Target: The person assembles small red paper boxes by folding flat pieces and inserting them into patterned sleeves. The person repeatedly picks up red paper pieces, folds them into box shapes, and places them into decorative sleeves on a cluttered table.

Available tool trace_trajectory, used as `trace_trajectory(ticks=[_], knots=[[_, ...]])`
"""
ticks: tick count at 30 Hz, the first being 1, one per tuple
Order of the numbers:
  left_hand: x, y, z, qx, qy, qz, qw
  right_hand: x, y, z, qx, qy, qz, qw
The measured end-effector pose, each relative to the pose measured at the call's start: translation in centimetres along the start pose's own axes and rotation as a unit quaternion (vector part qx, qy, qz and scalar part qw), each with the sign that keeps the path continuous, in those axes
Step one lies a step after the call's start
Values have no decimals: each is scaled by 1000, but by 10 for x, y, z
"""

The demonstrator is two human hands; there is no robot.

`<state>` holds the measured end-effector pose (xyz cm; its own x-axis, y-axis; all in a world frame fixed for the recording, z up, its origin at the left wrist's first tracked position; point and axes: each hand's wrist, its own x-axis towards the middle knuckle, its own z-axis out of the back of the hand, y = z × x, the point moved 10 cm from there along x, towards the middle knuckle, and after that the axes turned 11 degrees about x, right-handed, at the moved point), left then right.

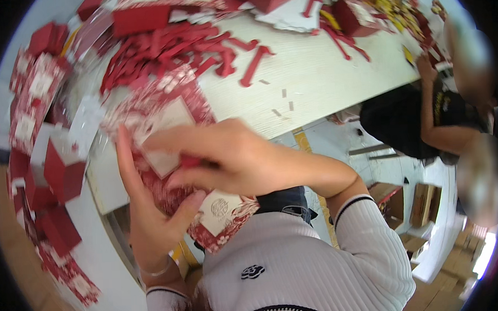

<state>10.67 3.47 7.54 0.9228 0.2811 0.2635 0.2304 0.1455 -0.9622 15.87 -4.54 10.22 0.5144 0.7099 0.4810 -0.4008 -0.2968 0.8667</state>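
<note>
My left hand (155, 226) is closed around a long red box (202, 102) with a cream floral print, its thumb along the near side. A pale label panel (178, 114) shows on the box's far part, and another cream label (221, 209) with a round emblem on its near end, close to my shirt. Over the middle of the box, my right hand (232, 156) is bent with its fingers curled in and blurred by motion. A bright red bit (191, 161) shows between its finger and thumb; what it is stays partly hidden.
Beyond the box, a heap of red ribbon strips (161, 51) lies on the white table (307, 80). One ribbon piece (254, 65) lies apart near small paper scraps. Red boxes (63, 169) crowd the left side. At the right, another person (414, 115) works beside yellow and red pieces.
</note>
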Motion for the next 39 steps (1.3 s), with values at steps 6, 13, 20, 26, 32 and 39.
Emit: trace_trajectory(ticks=[6, 13, 20, 26, 32, 39], knots=[[-12, 15, -29, -90, 159, 124, 975, -16, 4, 48, 254, -125, -56, 958], [18, 21, -72, -109, 209, 142, 961, -86, -22, 149, 167, -244, -86, 952], [52, 6, -123, 35, 270, -39, 962, -142, -59, 94, 344, -177, -379, 841], [76, -30, -88, 114, 75, -204, 969, -97, 5, 300, 282, -300, -135, 901], [57, -1, -46, 124, 48, -152, 979, -126, -2, 463, -34, -529, -224, 818], [37, 42, 11, 144, -18, -48, 988, -64, -55, 330, -291, -315, -36, 903]])
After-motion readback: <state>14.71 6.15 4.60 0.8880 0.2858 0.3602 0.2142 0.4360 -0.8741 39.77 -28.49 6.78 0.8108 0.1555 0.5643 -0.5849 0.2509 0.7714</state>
